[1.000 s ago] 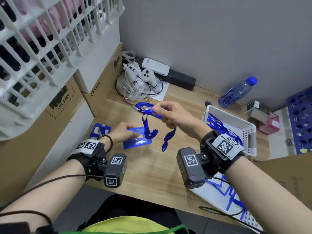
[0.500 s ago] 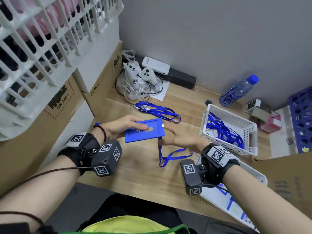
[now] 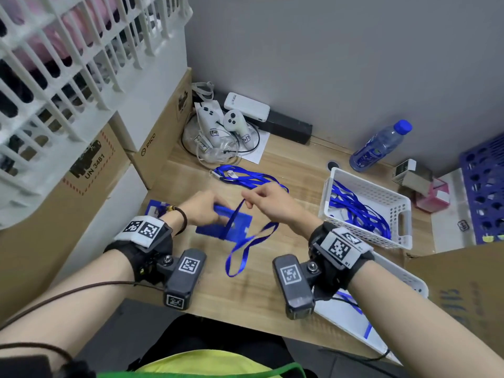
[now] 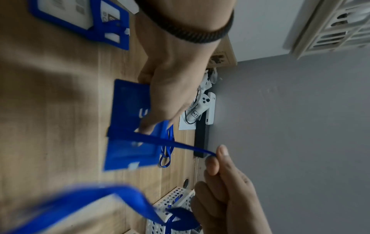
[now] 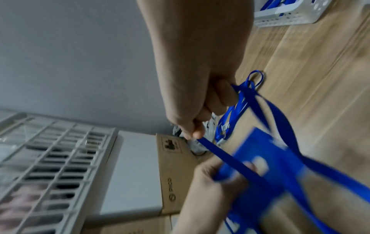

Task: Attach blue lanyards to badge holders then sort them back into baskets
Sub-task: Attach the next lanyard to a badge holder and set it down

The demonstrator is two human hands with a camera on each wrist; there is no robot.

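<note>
My left hand (image 3: 218,211) grips the top edge of a blue badge holder (image 3: 231,230) just above the wooden table (image 3: 251,290). My right hand (image 3: 248,201) pinches a blue lanyard (image 3: 246,245) strap slightly above and to the right of it. The strap runs taut down to the holder, and its free loop hangs toward me. In the left wrist view the strap (image 4: 180,144) stretches from the holder (image 4: 128,129) to my right fingertips (image 4: 217,158). The right wrist view shows the strap (image 5: 220,152) pinched and the blurred holder (image 5: 266,171). How it joins the holder is hidden.
Another blue lanyard (image 3: 245,178) lies on the table behind my hands. More badge holders (image 3: 154,208) lie at the left by the cardboard boxes (image 3: 152,148). A white basket (image 3: 401,203) holding lanyards stands at the right, a second basket (image 3: 406,279) nearer me. Controllers and a water bottle (image 3: 379,145) sit by the wall.
My right hand has risen from the table beside the holder and pulled the lanyard strap up taut. The left hand has turned the holder and drawn it slightly toward me.
</note>
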